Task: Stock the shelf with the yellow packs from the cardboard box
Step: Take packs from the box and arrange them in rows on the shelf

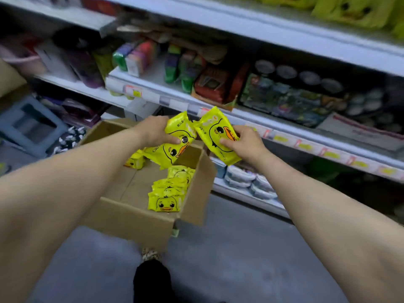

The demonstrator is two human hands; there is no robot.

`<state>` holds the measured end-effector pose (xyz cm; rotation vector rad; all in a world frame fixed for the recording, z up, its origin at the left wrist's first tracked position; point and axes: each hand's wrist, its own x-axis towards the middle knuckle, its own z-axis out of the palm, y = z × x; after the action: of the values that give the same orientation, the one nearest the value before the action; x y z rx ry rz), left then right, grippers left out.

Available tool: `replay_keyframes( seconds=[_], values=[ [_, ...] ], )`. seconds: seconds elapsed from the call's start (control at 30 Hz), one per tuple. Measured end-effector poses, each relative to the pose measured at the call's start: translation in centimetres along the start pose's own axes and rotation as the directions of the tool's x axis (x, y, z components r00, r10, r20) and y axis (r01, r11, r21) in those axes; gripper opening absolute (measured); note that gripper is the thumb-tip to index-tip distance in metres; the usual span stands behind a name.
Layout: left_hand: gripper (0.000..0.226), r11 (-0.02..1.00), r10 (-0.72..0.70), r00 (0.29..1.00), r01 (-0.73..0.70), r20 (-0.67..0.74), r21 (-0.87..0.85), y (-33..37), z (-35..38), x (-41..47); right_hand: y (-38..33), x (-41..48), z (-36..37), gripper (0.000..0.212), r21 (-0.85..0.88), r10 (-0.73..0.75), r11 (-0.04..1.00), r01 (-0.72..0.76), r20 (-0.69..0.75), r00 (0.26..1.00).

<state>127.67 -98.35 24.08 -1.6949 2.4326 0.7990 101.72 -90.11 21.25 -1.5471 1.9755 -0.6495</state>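
Note:
An open cardboard box (140,219) stands on the floor in front of the shelves. Inside it, several yellow packs with a duck face (165,201) stand in a row at the right, and a small one (135,160) lies at the back. My left hand (156,131) grips two yellow packs (172,147) above the box. My right hand (242,143) holds another yellow pack (215,134) just right of them, and the packs nearly touch. More yellow duck packs (349,9) sit on the top shelf at the upper right.
White shelves (240,114) with mixed goods run across the view, with price tags along the edge (328,153). Stacked lidded bowls (247,179) fill the lowest shelf right of the box. A blue-grey stool (32,127) stands at the left. My black shoe (153,278) is on the grey floor.

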Motion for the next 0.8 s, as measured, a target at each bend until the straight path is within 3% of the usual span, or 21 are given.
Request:
replay_keyframes(
  seconds=[0.07, 0.13, 0.23, 0.37, 0.57, 0.67, 0.8],
  values=[
    [0.056, 0.999, 0.047, 0.999, -0.047, 0.005, 0.006, 6.0, -1.6, -1.3, 0.8, -2.7, -5.5, 0.021, -0.003, -0.018, 1.000, 0.018, -0.073, 0.997],
    [0.049, 0.994, 0.104, 0.995, -0.103, 0.011, -0.018, 11.6, -3.0, -2.5, 1.8, -5.4, -10.7, 0.032, 0.014, -0.027, 0.999, 0.030, -0.166, 0.986],
    [0.041, 0.960, 0.178, 0.983, -0.163, 0.045, -0.228, 19.1, -4.6, -4.4, 3.3, -9.3, -17.9, 0.048, 0.057, -0.018, 0.998, 0.037, -0.300, 0.954],
    [0.034, 0.903, 0.283, 0.957, -0.245, 0.060, -0.353, 27.4, -5.6, -6.8, 6.0, -13.8, -25.1, 0.043, 0.109, 0.020, 0.993, 0.033, -0.456, 0.890],
    [0.030, 0.902, 0.394, 0.915, -0.367, 0.083, -0.229, 37.3, -6.8, -8.0, 10.0, -18.7, -32.7, 0.044, 0.185, 0.133, 0.982, -0.023, -0.610, 0.781],
    [0.038, 0.892, 0.436, 0.895, -0.417, 0.091, -0.173, 41.5, -6.8, -7.6, 12.0, -20.6, -35.5, 0.048, 0.298, 0.227, 0.954, -0.025, -0.668, 0.709],
    [0.043, 0.867, 0.496, 0.862, -0.485, 0.105, -0.111, 47.3, -6.5, -6.7, 14.3, -22.5, -39.1, 0.043, 0.292, 0.253, 0.956, -0.040, -0.745, 0.617]
  ],
)
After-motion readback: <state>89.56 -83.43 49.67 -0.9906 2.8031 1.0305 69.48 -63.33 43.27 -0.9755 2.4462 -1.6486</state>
